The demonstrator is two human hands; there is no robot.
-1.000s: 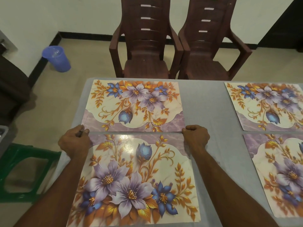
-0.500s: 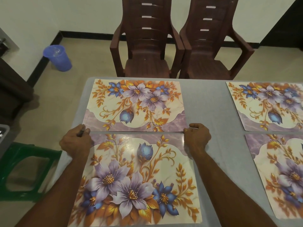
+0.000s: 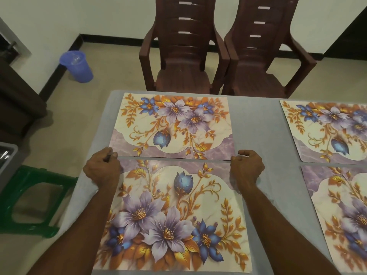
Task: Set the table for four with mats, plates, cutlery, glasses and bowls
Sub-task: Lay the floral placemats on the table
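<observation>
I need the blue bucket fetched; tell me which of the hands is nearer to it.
Left. The left hand is at the mat's corner nearest the blue bucket; the right hand grips the opposite corner.

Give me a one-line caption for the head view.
Both hands, left and right, pinch the near mat's far corners.

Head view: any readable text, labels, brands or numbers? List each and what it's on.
None readable.
The four floral mats, such as the near left mat the hands grip and the far left mat, carry only flower prints, no lettering.
Two brown chairs: no visible label.
Blue bucket and green stool: no markings visible.
Grey bin at the left edge: too cropped to tell.
</observation>
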